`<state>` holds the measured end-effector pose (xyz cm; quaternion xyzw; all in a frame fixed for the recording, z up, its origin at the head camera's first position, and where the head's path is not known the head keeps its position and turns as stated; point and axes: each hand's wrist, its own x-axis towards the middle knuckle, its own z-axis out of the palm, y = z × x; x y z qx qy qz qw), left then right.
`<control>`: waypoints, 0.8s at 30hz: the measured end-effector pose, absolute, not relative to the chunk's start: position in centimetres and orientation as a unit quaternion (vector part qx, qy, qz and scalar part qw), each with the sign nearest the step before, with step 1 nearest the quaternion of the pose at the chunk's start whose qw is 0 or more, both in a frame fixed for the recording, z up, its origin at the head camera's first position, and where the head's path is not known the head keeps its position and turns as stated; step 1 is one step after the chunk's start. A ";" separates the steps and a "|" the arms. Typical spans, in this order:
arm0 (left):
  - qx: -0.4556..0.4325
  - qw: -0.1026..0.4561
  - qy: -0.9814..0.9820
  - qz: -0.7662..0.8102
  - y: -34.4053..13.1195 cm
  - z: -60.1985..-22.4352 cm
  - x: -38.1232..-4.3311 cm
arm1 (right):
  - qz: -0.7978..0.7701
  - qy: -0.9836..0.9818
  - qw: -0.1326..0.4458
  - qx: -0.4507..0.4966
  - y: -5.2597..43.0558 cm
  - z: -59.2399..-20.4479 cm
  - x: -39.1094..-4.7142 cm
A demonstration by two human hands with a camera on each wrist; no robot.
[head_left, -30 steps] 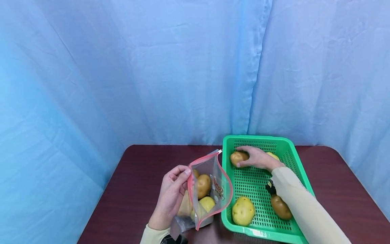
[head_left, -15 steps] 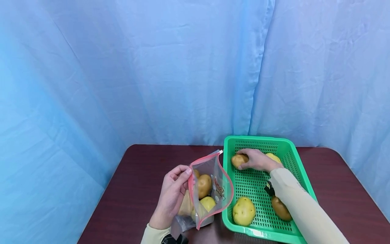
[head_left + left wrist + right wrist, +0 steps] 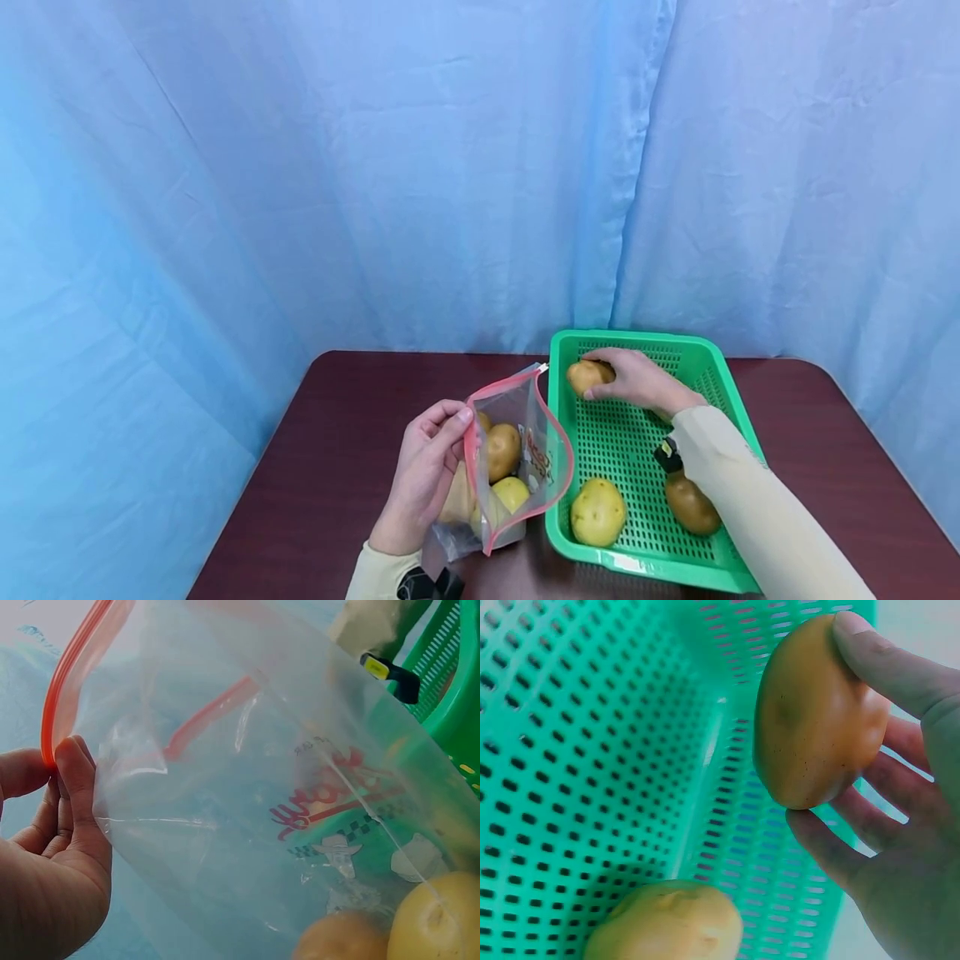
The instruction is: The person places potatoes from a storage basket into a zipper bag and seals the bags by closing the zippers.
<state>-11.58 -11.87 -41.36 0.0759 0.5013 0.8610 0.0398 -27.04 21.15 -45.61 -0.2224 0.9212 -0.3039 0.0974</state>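
My left hand point(image 3: 422, 479) pinches the red zip edge of a clear plastic zip bag point(image 3: 202, 787) between thumb and fingers, so its mouth gapes. Inside the bag sit several potatoes, among them a brown one point(image 3: 503, 452) and a yellow one point(image 3: 512, 494). At the far left corner of a green basket point(image 3: 558, 467), my right hand point(image 3: 641, 383) grips a brown potato point(image 3: 810, 712), thumb on one side and fingers round the other. Below that potato in the right wrist view lies a yellowish potato point(image 3: 667, 922).
A large yellow potato point(image 3: 597, 512) lies at the basket's near left. Another brown potato point(image 3: 692, 504) is partly under the right sleeve point(image 3: 757, 500). Basket and bag stand side by side on a dark red table point(image 3: 352, 433), with a blue curtain point(image 3: 450, 167) behind.
My right hand has risen slightly with the brown potato. The yellow potato at the back right of the basket is now hidden behind that hand. My left hand keeps its pinch on the bag.
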 end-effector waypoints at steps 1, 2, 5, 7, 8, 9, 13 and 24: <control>0.076 0.040 0.501 0.861 -11.9 -41.4 -11.6 | -0.302 0.922 0.092 -0.225 21.1 -45.3 -27.0; 0.076 0.040 0.501 0.861 -11.8 -41.4 -11.7 | -0.300 0.922 0.086 -0.228 21.1 -45.1 -27.0; 0.076 0.037 0.501 0.861 -11.7 -41.4 -11.9 | -0.289 0.926 0.068 -0.232 20.9 -44.4 -26.7; 0.076 0.036 0.503 0.860 -11.6 -41.5 -12.0 | -0.285 0.928 0.059 -0.232 20.9 -44.0 -26.5; 0.077 0.037 0.503 0.860 -11.6 -41.5 -12.1 | -0.285 0.929 0.056 -0.230 20.8 -43.8 -26.4; 0.077 0.038 0.504 0.860 -11.5 -41.5 -12.1 | -0.286 0.929 0.053 -0.228 20.8 -43.6 -26.2; 0.077 0.040 0.505 0.858 -11.4 -41.6 -12.3 | -0.293 0.928 0.034 -0.229 20.7 -42.6 -25.4; 0.073 0.037 0.503 0.860 -11.7 -41.7 -12.3 | -0.309 0.922 -0.006 -0.233 20.8 -40.8 -23.0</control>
